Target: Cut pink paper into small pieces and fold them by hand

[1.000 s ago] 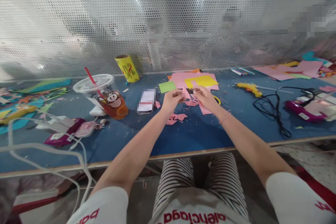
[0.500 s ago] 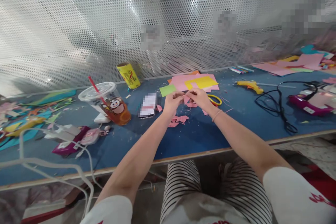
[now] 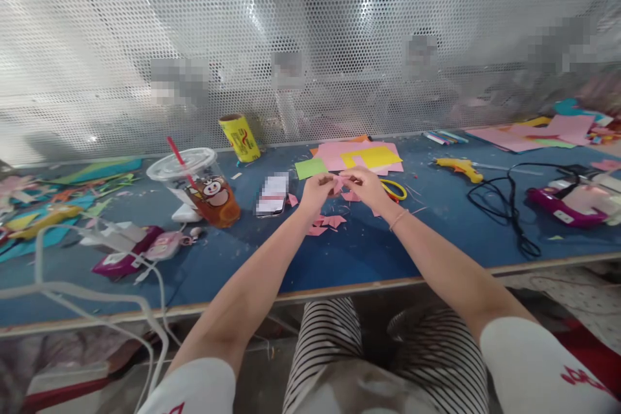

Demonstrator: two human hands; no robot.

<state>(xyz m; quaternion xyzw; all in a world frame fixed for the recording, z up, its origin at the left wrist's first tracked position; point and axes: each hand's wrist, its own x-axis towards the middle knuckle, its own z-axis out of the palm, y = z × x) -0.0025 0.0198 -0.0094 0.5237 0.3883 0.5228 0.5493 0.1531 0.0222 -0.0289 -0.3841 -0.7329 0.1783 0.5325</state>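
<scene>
My left hand and my right hand meet above the blue table, fingers closed around a small piece of pink paper. Most of that piece is covered by the fingertips. Below the hands lie several folded pink paper pieces, and another pink bit shows under the right hand. Yellow-handled scissors rest just right of the right hand, their blades hidden. Behind the hands is a stack of pink sheets with a yellow sheet on top and a green sheet beside it.
Left of the hands are a phone, a lidded cup of drink and a yellow roll. To the right lie a yellow glue gun, a black cable and a purple power strip. A perforated metal screen stands behind.
My hands have drawn slightly closer together, and the pink paper between them has turned and shifted a little left. The camera view has tilted slightly.
</scene>
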